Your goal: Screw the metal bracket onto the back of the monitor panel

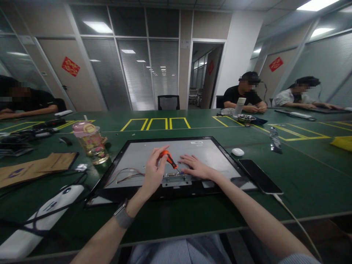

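My left hand (154,170) grips an orange and black screwdriver (170,160), its shaft slanting down to the right. The tip points at a small metal bracket (176,180) near the front edge of a flat display panel (217,156), which lies with its grey metal side up in a black frame. Whether the tip touches a screw is too small to tell. My right hand (199,168) rests on the panel just right of the tip, fingers stretched out and thumb close to the bracket. Thin wires (125,176) run across the panel left of my left hand.
Right of the panel lie a phone (260,176) on a cable and a white earbud case (237,151). To the left stand a drink bottle (92,143), a paper bag (52,163) and a white power strip (46,216) with cables. Other people sit across the table.
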The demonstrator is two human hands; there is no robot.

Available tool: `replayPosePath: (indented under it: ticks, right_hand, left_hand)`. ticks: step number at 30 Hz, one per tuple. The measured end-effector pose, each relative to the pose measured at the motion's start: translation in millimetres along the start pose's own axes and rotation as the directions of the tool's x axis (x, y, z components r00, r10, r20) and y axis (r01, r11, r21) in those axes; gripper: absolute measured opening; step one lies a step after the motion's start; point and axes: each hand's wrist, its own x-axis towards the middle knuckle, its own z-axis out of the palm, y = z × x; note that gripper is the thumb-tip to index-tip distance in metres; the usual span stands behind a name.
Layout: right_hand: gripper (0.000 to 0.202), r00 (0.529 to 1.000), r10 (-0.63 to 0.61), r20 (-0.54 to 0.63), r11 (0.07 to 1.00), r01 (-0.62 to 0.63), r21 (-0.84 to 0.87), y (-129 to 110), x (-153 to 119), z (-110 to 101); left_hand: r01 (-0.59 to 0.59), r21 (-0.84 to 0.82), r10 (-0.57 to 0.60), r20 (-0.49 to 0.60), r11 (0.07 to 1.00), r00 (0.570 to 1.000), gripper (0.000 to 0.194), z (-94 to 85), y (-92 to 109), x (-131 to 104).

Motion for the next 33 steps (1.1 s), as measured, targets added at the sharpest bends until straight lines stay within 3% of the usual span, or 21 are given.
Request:
replayPosePath:
  ticks: [5, 12, 18, 29, 33]
  right_hand:
    - [0.061, 1.0, -0.003, -0.002, 1.0, 0.003, 0.001, -0.6, 0.1, -0.1]
    - [0.06, 1.0, 0.005, -0.002, 1.0, -0.005, -0.004, -4.0, -0.8, -2.2]
    - [0.06, 1.0, 0.018, 0.001, 1.0, -0.018, -0.014, -3.8, -0.5, -1.3]
    - [0.062, 1.0, 0.011, 0.005, 1.0, -0.011, 0.009, -0.6, -1.0, -0.7]
    - [0.061, 1.0, 0.009, 0.009, 1.0, -0.009, 0.009, -0.4, -1.2, -0.9]
  left_hand:
    - [0.087, -0.169, -0.075, 0.075, 0.982, 0.994, 0.032, 0.4, -2.4, 0.8]
    - [0.058, -0.111, -0.065, -0.065, 0.992, 0.996, 0.022, 1.1, -3.1, 3.0]
    - [0.081, -0.175, -0.076, 0.031, 0.981, 0.997, 0.028, 1.1, 0.1, 1.2]
    - [-0.001, -0.026, 0.0, -0.05, 1.0, 0.999, 0.02, 1.0, 0.8, 0.6]
    - [0.043, -0.129, -0.038, 0.04, 0.991, 0.998, 0.026, 0.9, 9.1, -0.5]
